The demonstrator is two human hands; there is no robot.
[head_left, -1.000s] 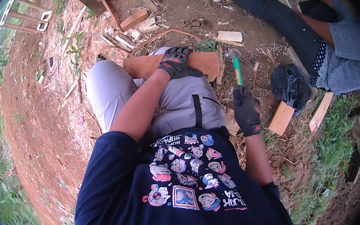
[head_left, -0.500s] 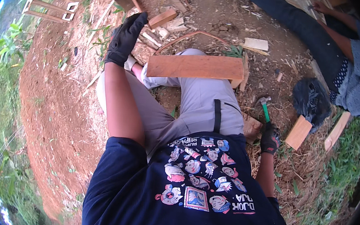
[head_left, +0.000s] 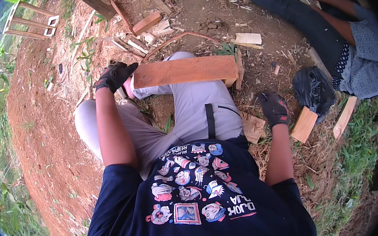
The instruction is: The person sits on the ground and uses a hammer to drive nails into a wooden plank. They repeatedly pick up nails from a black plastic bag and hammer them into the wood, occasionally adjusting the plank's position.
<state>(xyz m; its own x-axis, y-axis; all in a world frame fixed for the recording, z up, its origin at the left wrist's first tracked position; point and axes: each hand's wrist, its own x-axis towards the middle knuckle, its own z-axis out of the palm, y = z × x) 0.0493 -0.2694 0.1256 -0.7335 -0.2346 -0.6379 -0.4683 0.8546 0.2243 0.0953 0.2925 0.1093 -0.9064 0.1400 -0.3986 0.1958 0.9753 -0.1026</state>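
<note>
Reddish-brown wood made up the plank (head_left: 185, 70), which lay across the person's grey-trousered knee (head_left: 195, 105) and served as the marker for everything around it. At the plank's near-left end the left hand (head_left: 114, 75), in a black glove, rested with its fingers spread and slightly curled, touching or just short of the board's corner; whether it actually gripped the wood could not be told. Well off the plank's right end, the right hand (head_left: 274, 108), also gloved in black with a red patch, was pressed down on the straw-littered ground, fingers apart and holding nothing. Just beyond that hand, farther from the plank, lay a short light-coloured board (head_left: 304, 124), and above it a crumpled black plastic bag (head_left: 314, 88). Between the right hand and the knee a flat scrap of pale wood (head_left: 252, 126) sat on the dirt. Past the plank's far edge lay a scatter of wood offcuts (head_left: 147, 24) and a thin curved stick (head_left: 179, 37). Farther right of the plank another person's leg in dark trousers (head_left: 296, 18) stretched across the soil. Far to the plank's left stood a small wooden frame (head_left: 31, 21) in the grass
</note>
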